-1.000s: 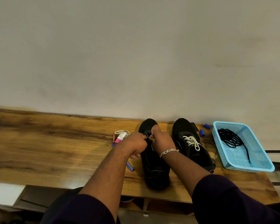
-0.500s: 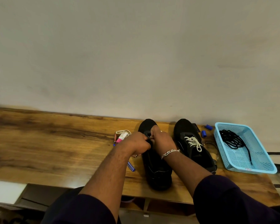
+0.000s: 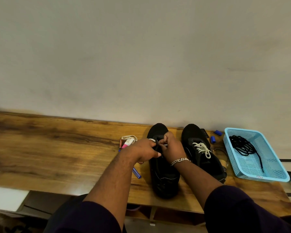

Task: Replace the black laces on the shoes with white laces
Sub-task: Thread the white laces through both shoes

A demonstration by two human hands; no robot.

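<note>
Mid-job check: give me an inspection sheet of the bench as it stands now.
Surface: wooden bench against a plain wall.
Job's things: left shoe under both hands; right shoe wears a white lace; black lace in the blue basket.
Clutter: pink-capped tube, blue pen, blue caps.
Hands: left hand and right hand curled at the left shoe's eyelets, pinching a lace.
Cables: nothing seen.
Surroundings: floor below, blurred.

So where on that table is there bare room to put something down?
The long stretch of table left of the pink tube is bare. It is crowded on the right: two shoes, both hands, small blue bits and the blue basket.
</note>
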